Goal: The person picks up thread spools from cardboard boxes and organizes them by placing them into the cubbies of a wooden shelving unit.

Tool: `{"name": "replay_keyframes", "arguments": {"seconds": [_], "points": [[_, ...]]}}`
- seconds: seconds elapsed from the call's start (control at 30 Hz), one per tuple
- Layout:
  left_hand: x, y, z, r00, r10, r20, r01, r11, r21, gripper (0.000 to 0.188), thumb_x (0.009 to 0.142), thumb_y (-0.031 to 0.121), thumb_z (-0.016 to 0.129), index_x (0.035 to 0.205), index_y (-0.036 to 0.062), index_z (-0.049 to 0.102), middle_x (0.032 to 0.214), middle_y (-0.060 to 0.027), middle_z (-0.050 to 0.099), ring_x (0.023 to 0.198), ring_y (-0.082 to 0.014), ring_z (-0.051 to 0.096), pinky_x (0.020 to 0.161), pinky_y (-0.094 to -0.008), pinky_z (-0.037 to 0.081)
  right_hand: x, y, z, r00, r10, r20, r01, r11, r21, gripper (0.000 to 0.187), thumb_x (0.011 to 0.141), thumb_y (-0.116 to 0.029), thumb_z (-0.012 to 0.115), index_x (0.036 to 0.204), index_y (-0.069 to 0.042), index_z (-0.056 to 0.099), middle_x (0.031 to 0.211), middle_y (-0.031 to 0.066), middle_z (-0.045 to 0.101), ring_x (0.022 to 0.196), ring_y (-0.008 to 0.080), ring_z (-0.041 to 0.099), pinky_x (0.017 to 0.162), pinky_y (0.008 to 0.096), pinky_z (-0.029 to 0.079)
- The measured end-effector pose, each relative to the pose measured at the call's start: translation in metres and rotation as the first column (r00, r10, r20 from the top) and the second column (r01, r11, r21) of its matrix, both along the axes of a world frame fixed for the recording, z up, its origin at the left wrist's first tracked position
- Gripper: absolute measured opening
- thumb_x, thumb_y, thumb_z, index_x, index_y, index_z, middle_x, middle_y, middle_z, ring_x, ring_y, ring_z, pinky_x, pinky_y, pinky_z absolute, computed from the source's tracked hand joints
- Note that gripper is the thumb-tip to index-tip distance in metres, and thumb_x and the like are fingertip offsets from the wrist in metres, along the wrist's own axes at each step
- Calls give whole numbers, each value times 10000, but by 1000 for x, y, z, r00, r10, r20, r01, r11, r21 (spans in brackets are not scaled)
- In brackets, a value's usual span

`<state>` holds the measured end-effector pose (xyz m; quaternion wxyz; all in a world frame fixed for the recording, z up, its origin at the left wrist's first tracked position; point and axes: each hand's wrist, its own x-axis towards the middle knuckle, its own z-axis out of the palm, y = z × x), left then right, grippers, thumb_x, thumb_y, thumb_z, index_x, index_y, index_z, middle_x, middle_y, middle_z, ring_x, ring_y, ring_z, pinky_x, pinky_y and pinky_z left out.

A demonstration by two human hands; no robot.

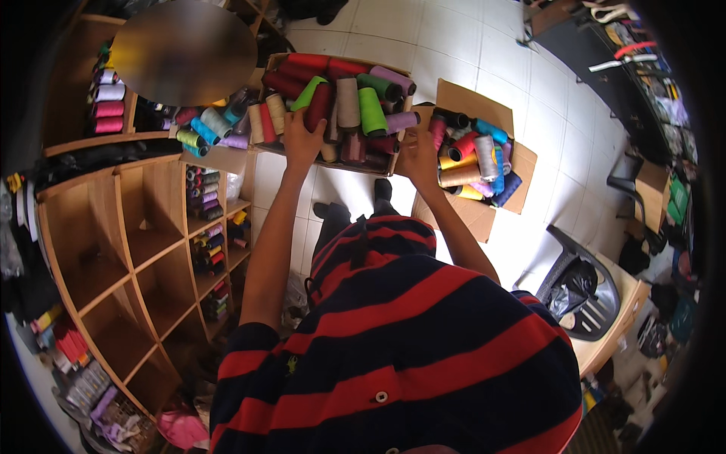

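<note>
A cardboard box full of thread cones stands in front of me, with red, green, beige and purple cones heaped in it. My left hand reaches over its near edge, fingers closed around the lower end of a dark red thread cone. Lime green cones and a grey-beige cone lie close by. At the box's right side, my right hand grips the wall near a purple cone; its fingertips are partly hidden. Beside that hand is an open carton of mixed thread cones.
Wooden cubby shelving runs along the left, some compartments holding spools. More cones lie left of the box. A blurred round patch covers the upper left. A black plastic chair stands at right on white floor tiles.
</note>
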<state>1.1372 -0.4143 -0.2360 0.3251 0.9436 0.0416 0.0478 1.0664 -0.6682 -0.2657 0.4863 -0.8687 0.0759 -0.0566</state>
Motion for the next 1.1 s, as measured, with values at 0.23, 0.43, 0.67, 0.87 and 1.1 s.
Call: {"name": "replay_keyframes", "arguments": {"seconds": [0.23,0.43,0.67,0.87,1.1], "points": [[-27,-4,15,953,188,-236,-288,799,-527,422,815,190,662,1156,-36,560,1034,-166,617,962,-257,598,853,-348,475,55,-8,35,985,57,164,-72,994,85,239,843,-64,612,1071,0,581,982,165,616,813,281,636,725,372,496],[-51,9,-6,936,135,-326,-346,175,-922,432,823,113,539,1237,21,455,1144,-144,577,1030,-241,582,933,-363,461,106,15,85,950,192,247,-220,971,92,176,857,-55,617,1025,-2,599,912,139,621,764,245,647,676,321,506],[-90,21,12,942,-12,-336,-335,11,-942,626,785,130,463,1387,39,317,1238,-226,552,1185,-393,538,1044,-482,408,31,-23,24,1000,31,-5,-28,958,286,219,865,-83,603,1071,-8,606,1011,90,661,832,196,643,760,297,508],[-103,9,-1,899,-46,-436,-428,122,-895,472,847,199,615,1256,35,446,1005,-96,604,920,-210,620,807,-347,523,-13,-15,-23,951,177,-254,-152,982,116,537,837,-256,714,1255,19,521,1151,167,619,984,274,624,875,348,490],[-100,-3,-7,847,-15,-531,-491,362,-792,435,872,218,622,1237,28,480,1019,-107,619,916,-218,635,804,-335,518,-11,-4,-41,953,183,-243,-168,983,80,509,772,-179,732,1197,22,536,1103,189,618,864,261,660,763,369,529]]}}
